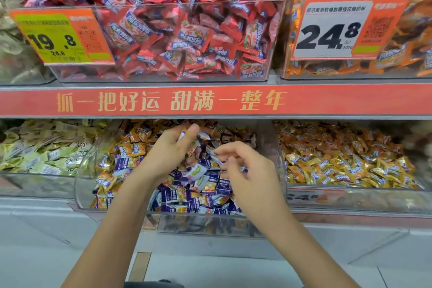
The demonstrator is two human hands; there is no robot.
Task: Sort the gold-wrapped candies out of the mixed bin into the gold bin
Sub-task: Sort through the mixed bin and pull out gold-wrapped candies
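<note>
We look down at two shelves of clear bulk bins; both of our bare forearms reach into the mixed bin [86,184] at frame centre, lower shelf. Left hand [170,147] sits at about 10 o'clock from the right hand [247,170]; its fingers are curled and pressed together around several small wrapped candies, one white-and-blue end showing at the fingertips [192,130]; wrapper colours inside the grip we cannot tell. Right hand hovers over the pile, fingers loosely curled and slightly spread, thumb and forefinger close at the tips near purple wrappers; whether they pinch anything we cannot tell. Gold-wrapped candies [138,134] lie mixed among purple and white ones, thickest at 11 o'clock from the left hand and along the bin's left side. Gold bin [350,190] stands at 3 o'clock from the hands, just beside the mixed bin, full of gold pieces. At 9 o'clock, a bin of pale yellow-green candies [42,154]. Above, at 12 o'clock, the red banner [210,101]; over it a red candy bin [177,37] with price tag 19.8 [58,37], and at 1 o'clock price tag 24.8 [339,30].
</note>
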